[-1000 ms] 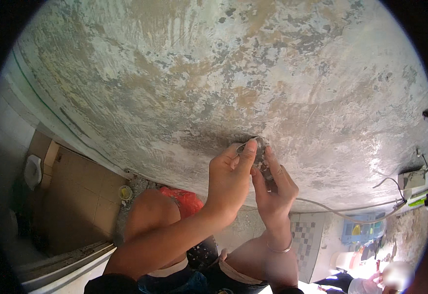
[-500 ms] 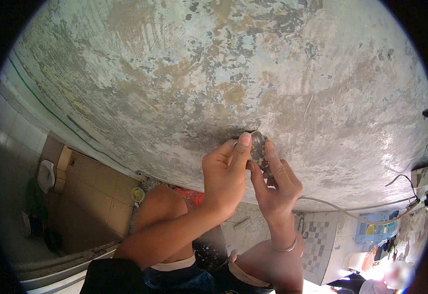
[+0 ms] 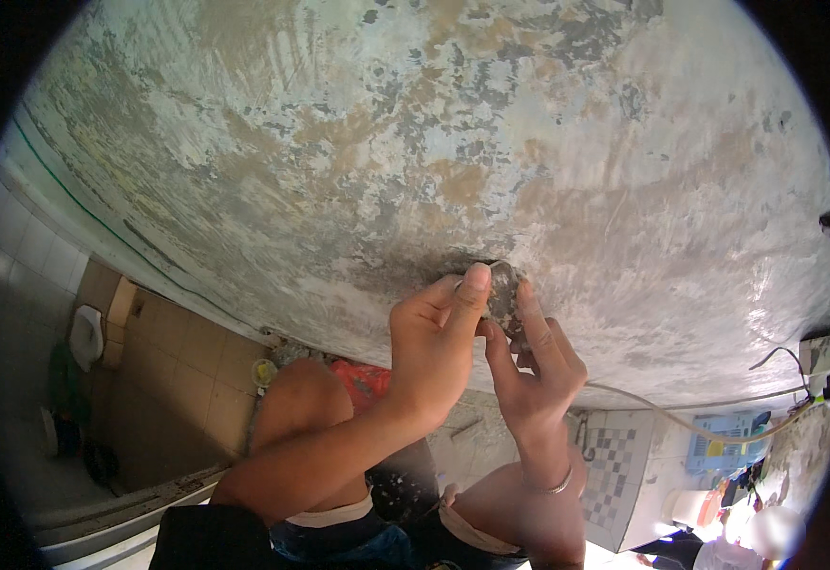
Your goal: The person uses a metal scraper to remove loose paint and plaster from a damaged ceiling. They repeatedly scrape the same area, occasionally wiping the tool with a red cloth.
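Note:
Both my hands are at the lower part of a patchy grey and tan plastered wall [image 3: 367,161]. Between them is a small, rounded dark grey piece [image 3: 503,296] with pale specks; its exact kind cannot be made out. My left hand [image 3: 434,347] grips its left side, thumb upright along the edge and fingers curled behind. On the right side, my right hand [image 3: 540,366] pinches it between thumb and fingers. The piece is close to a dark smudged area of the wall, but whether it touches the wall is hidden.
Below lies a red plastic bag [image 3: 363,378] beside my bent knee. A hose [image 3: 667,410] runs along the wall's base at right, near a blue basket [image 3: 719,442] and a tiled ledge [image 3: 614,465]. At left is a brown-tiled floor [image 3: 173,356]. Another person is at lower right.
The view has shifted slightly against the wall. Both hands keep nearly the same grip on the grey piece, with only a very small shift.

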The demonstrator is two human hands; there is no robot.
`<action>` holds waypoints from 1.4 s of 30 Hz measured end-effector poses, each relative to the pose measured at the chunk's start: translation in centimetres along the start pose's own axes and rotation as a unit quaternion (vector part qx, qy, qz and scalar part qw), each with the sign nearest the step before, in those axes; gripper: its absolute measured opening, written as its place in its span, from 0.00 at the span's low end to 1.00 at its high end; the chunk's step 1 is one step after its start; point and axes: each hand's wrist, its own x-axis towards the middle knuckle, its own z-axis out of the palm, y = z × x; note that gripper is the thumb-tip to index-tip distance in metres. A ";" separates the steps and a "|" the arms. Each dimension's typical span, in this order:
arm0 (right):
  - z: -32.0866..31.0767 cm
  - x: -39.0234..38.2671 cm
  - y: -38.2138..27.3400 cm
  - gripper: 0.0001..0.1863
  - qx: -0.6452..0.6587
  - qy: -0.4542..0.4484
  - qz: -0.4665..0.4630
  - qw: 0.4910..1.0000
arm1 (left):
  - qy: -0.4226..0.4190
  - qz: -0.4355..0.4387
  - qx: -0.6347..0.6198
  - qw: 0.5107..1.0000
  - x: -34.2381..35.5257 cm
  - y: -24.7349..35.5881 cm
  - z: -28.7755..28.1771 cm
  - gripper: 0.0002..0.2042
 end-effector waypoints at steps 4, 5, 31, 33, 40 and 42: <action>0.2 0.0 0.1 0.33 0.004 0.000 0.004 1.000 | -0.015 0.036 -0.010 0.999 0.1 -0.2 -0.2 0.20; 0.2 0.1 0.1 0.33 0.009 0.006 -0.007 1.000 | -0.012 0.029 -0.003 0.999 0.1 -0.2 -0.2 0.20; 0.2 -0.2 0.1 0.33 -0.030 -0.014 -0.008 0.999 | -0.011 0.032 -0.009 0.999 0.0 0.0 -0.3 0.20; 0.1 -0.2 0.0 0.33 -0.018 -0.011 -0.001 1.000 | -0.009 0.019 0.017 1.000 0.0 0.1 -0.4 0.20; 0.1 0.2 -0.3 0.33 -0.004 0.009 -0.027 1.000 | -0.010 0.054 0.001 0.998 0.0 0.0 0.0 0.21; 0.0 0.2 -0.4 0.33 -0.012 -0.001 -0.010 1.000 | -0.005 0.054 -0.001 0.999 0.1 -0.1 0.0 0.21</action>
